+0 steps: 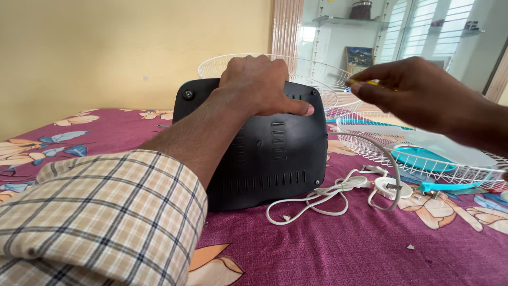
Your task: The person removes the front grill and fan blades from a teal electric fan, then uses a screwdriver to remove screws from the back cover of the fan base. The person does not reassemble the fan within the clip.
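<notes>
My left hand (262, 85) grips the top edge of a black plastic fan base (275, 159), holding it upright on its edge on the bed; its underside with slots and screw holes faces me. My right hand (418, 90) hovers in the air to the right of the base, pinching a thin yellow-handled tool (373, 83) between fingers and thumb. The tool's tip is hidden by my fingers. My checked sleeve (95, 217) fills the lower left.
A white power cord (317, 198) lies coiled beside the base. White wire fan guards (423, 153) and a teal fan blade (423, 158) lie to the right on the maroon floral bedsheet (344, 249). Small screws (423, 195) lie near the guard. A yellow wall is behind.
</notes>
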